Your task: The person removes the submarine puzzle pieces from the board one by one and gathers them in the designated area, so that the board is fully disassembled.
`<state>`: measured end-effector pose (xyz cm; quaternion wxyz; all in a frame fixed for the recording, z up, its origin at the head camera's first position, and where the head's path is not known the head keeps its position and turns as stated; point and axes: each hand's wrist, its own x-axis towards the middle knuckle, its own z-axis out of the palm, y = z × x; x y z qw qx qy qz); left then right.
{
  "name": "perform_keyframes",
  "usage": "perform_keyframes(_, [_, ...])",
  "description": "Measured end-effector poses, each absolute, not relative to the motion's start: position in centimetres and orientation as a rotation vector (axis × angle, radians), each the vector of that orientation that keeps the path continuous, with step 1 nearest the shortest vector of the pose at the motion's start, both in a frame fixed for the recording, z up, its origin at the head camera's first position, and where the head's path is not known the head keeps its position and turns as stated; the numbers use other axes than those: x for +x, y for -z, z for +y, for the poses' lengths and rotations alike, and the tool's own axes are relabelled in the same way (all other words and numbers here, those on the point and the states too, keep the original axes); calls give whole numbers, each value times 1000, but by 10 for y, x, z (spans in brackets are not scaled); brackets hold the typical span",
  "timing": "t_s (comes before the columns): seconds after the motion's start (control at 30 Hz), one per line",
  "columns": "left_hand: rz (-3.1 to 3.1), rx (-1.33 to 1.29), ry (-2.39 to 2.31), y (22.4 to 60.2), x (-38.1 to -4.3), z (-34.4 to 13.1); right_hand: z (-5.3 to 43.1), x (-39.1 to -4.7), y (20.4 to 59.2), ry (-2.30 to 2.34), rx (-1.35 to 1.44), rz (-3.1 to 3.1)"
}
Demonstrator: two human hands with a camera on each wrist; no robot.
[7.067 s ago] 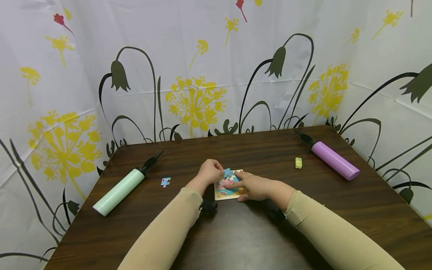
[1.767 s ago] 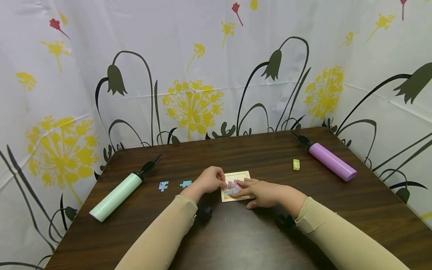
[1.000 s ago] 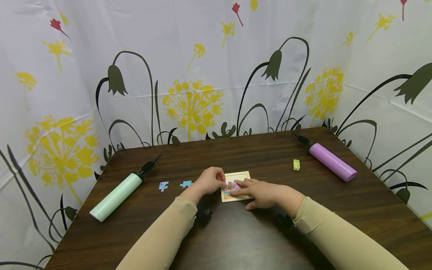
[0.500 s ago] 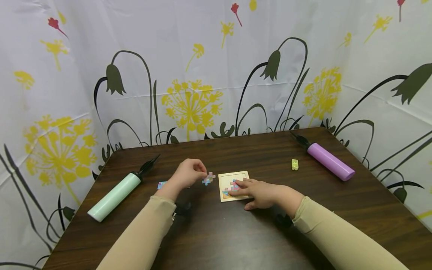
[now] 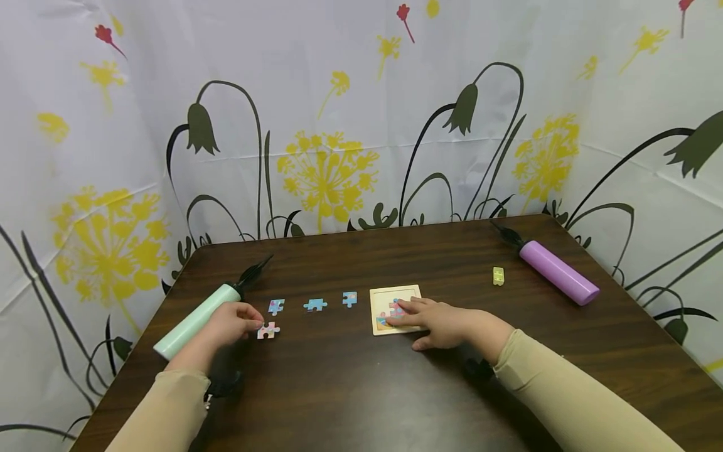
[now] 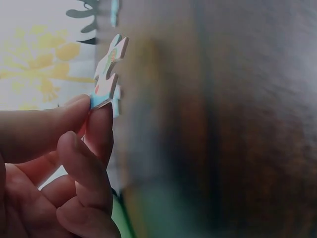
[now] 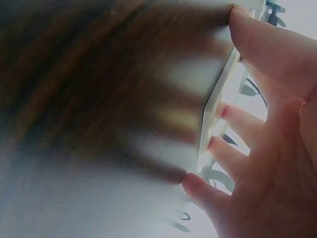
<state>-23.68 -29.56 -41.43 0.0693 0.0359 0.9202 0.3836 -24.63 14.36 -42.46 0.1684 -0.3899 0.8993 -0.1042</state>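
My left hand (image 5: pixel 228 323) pinches a pink jigsaw piece (image 5: pixel 268 331) between thumb and forefinger, low over the table at left. In the left wrist view the same piece stands up from the fingertips, edge toward the camera. Three blue jigsaw pieces lie in a loose row: a left one (image 5: pixel 276 306), a middle one (image 5: pixel 315 304) and a right one (image 5: pixel 349 299). My right hand (image 5: pixel 443 321) rests with spread fingers on the square wooden puzzle tray (image 5: pixel 380 300). Some pieces (image 5: pixel 397 307) sit in the tray, partly hidden under those fingers.
A mint-green hand pump (image 5: pixel 198 321) lies just beyond my left hand. On the right lie a purple hand pump (image 5: pixel 559 273) and a small yellow block (image 5: pixel 498 276). A flower-print curtain (image 5: pixel 339 113) hangs behind the brown table (image 5: pixel 350 389).
My left hand has lifted the pink piece out of the tray and carried it left past the blue pieces. More of the tray's base shows. My right hand has stayed on the tray.
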Motion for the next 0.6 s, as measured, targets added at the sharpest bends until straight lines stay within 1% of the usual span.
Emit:
perform_keyframes(0.2, [2744,54,-1143,419,-235,-294,146,-247,423,308,-1125,2553])
perform_keyframes(0.4, [2863,21,-999,414,-237,-286,145,-248,424,303,-1130,2558])
perform_keyframes(0.5, [2923,51,-939,405,-239,-270,145,-248,424,305,-1125,2559])
perform_keyframes(0.6, [2932,119,-926,396,-244,-242,145,-247,424,306,-1121,2559])
